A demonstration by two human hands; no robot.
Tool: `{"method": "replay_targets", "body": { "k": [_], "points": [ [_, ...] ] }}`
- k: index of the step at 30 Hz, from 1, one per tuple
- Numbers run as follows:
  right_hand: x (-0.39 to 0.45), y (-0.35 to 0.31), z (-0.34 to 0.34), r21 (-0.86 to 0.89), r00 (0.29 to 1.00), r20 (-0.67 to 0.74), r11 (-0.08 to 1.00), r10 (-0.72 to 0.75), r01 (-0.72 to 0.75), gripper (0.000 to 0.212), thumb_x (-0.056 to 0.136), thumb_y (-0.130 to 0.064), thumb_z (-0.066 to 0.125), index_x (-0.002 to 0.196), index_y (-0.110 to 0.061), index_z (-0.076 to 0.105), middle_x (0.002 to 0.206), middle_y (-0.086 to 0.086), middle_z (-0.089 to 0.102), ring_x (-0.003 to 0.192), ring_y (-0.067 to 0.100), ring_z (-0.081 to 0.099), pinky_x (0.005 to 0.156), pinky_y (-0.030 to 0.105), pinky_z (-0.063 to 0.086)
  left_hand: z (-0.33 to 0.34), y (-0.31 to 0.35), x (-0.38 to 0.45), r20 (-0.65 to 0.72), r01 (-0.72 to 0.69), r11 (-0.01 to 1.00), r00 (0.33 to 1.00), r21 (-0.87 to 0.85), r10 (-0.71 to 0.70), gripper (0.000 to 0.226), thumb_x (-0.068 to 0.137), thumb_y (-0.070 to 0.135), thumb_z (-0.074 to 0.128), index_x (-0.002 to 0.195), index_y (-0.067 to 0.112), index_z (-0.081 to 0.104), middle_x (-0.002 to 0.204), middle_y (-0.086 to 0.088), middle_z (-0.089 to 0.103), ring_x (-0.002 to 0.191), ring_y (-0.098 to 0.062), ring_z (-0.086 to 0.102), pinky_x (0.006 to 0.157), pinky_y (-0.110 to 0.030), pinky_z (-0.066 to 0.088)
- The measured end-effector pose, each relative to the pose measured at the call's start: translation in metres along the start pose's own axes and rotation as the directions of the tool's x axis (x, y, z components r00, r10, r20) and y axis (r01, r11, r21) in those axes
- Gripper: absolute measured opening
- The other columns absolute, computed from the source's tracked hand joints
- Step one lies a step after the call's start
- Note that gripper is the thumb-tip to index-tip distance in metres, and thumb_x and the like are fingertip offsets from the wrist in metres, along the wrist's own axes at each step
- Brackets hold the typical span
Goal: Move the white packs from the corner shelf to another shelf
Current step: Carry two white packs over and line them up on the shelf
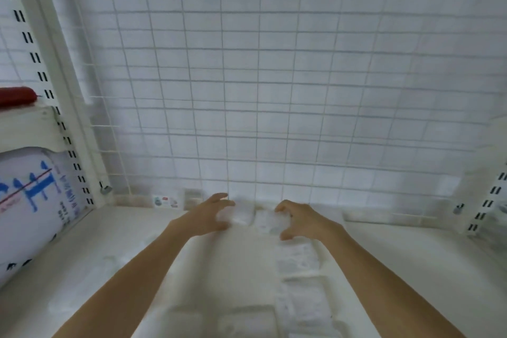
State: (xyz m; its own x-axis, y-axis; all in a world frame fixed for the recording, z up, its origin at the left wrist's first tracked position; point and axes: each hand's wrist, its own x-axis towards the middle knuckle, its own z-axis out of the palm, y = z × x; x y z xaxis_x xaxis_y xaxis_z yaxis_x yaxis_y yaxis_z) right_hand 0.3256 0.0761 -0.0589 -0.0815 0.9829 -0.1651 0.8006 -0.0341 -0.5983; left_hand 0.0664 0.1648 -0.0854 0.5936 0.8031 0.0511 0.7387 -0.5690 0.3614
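Wire grid (274,77): white mesh panel forming the back of the bay, largest item in view, standing upright behind everything else.

Shelf (411,269): white, flat, running forward from the foot of the grid. Surface blurred.

Bag (30,200): large white pack with blue print, lying on the neighbouring bay left of the grid, beyond a slotted upright (52,96). A red object (16,96) sits on the ledge above it; its kind cannot be told.

Packs: small, white, soft-looking, semi-clear wrappers with faint grey print; detail blurred. Two lie side by side at the foot of the grid, near its middle: left pack (241,214) and right pack (270,221), close together, whether touching cannot be told. A row of packs (299,282) runs forward from below the right pack toward the camera. Further pale packs (241,321) lie at the near shelf edge, outlines unclear.

Label (166,202): small printed card at the foot of the grid, left of the two packs.

Left hand (211,214): fingers spread and curved, thumb low, wrapped partly about the left pack's outer side. Contact appears made; a firm grip cannot be confirmed.

Right hand (299,218): same claw posture, fingers over the top and thumb below, cupping the right pack's outer side.
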Motion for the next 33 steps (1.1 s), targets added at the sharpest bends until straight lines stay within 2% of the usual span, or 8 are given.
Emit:
{"method": "replay_targets", "body": {
  "k": [3, 8, 11, 14, 18, 21, 28, 33],
  "points": [
    [0.0, -0.006, 0.001, -0.037, 0.999, 0.006, 0.999, 0.031, -0.031, 0.06, 0.072, -0.014, 0.075, 0.123, -0.027, 0.046, 0.117, -0.007, 0.045, 0.104, 0.017, 0.054, 0.091, 0.031, 0.045, 0.006, -0.011, -0.002, -0.056, -0.093, 0.994, 0.994, -0.055, 0.09, 0.054, 0.084, 0.024, 0.066, 0.132, 0.014, 0.043, 0.138, -0.001, 0.035, 0.125, -0.018, 0.042, 0.09, -0.006, 0.027],
    [-0.004, -0.014, 0.009, -0.048, 0.998, -0.048, 0.998, 0.036, -0.038, 0.064, 0.072, -0.011, 0.076, 0.128, -0.02, 0.047, 0.119, -0.005, 0.046, 0.111, 0.014, 0.049, 0.093, 0.023, 0.041, 0.006, -0.02, -0.003, -0.081, -0.179, 0.978, 0.982, -0.112, 0.17, 0.049, 0.08, 0.028, 0.067, 0.124, 0.014, 0.051, 0.116, 0.003, 0.042, 0.102, -0.02, 0.055, 0.089, -0.018, 0.04],
    [-0.007, -0.018, 0.012, -0.048, 0.997, -0.077, 0.998, 0.03, -0.034, 0.066, 0.071, -0.016, 0.078, 0.13, -0.018, 0.047, 0.124, -0.002, 0.045, 0.112, 0.014, 0.049, 0.092, 0.021, 0.041, -0.001, -0.021, -0.012, -0.07, -0.207, 0.971, 0.977, -0.116, 0.2, 0.054, 0.078, 0.042, 0.064, 0.122, 0.013, 0.053, 0.114, 0.007, 0.042, 0.096, -0.001, 0.048, 0.083, -0.001, 0.03],
    [-0.011, -0.024, 0.011, -0.054, 0.997, -0.077, 0.998, 0.012, -0.017, 0.056, 0.073, -0.023, 0.077, 0.123, -0.022, 0.051, 0.121, -0.004, 0.045, 0.107, 0.013, 0.051, 0.086, 0.023, 0.045, -0.007, -0.027, -0.018, -0.067, -0.223, 0.97, 0.974, -0.102, 0.217, 0.064, 0.073, 0.061, 0.048, 0.119, 0.017, 0.055, 0.114, 0.014, 0.046, 0.101, 0.0, 0.046, 0.082, 0.005, 0.025],
    [-0.016, -0.028, 0.012, 0.155, 0.99, -0.133, 0.987, 0.055, -0.034, 0.024, 0.079, -0.033, 0.069, 0.1, -0.026, 0.06, 0.108, -0.004, 0.06, 0.093, 0.01, 0.059, 0.076, 0.023, 0.046, -0.015, -0.033, -0.026, -0.084, -0.157, 0.968, 0.986, -0.197, 0.143, 0.015, 0.091, 0.034, 0.055, 0.103, 0.027, 0.058, 0.097, 0.023, 0.056, 0.084, 0.013, 0.05, 0.076, -0.008, 0.037],
    [-0.02, -0.038, 0.016, 0.295, 0.983, -0.157, 0.954, 0.092, -0.042, 0.021, 0.09, -0.034, 0.054, 0.098, -0.016, 0.062, 0.09, 0.001, 0.068, 0.075, 0.01, 0.064, 0.063, 0.016, 0.045, -0.021, -0.03, -0.037, -0.137, -0.112, 0.941, 0.988, -0.321, 0.071, 0.025, 0.096, 0.029, 0.044, 0.084, 0.013, 0.059, 0.073, 0.009, 0.055, 0.064, 0.002, 0.049, 0.062, -0.013, 0.036],
    [-0.017, -0.055, 0.032, 0.34, 0.964, -0.228, 0.939, 0.139, -0.055, 0.026, 0.097, -0.033, 0.038, 0.104, -0.012, 0.052, 0.096, 0.009, 0.063, 0.046, 0.017, 0.057, 0.045, 0.013, 0.042, -0.025, -0.037, -0.048, -0.125, -0.008, 0.869, 0.99, -0.495, -0.062, 0.026, 0.099, 0.029, 0.036, 0.096, 0.021, 0.06, 0.083, 0.005, 0.065, 0.069, -0.007, 0.058, 0.06, -0.016, 0.045],
    [-0.016, -0.059, 0.039, 0.289, 0.966, -0.204, 0.952, 0.162, -0.099, 0.026, 0.098, -0.033, 0.038, 0.107, -0.011, 0.049, 0.1, 0.004, 0.059, 0.065, 0.009, 0.056, 0.051, 0.009, 0.041, -0.03, -0.036, -0.056, -0.137, 0.009, 0.792, 0.984, -0.61, -0.117, 0.025, 0.098, 0.026, 0.04, 0.097, 0.016, 0.063, 0.093, 0.005, 0.064, 0.078, -0.007, 0.057, 0.059, -0.006, 0.041]
  ]
}}
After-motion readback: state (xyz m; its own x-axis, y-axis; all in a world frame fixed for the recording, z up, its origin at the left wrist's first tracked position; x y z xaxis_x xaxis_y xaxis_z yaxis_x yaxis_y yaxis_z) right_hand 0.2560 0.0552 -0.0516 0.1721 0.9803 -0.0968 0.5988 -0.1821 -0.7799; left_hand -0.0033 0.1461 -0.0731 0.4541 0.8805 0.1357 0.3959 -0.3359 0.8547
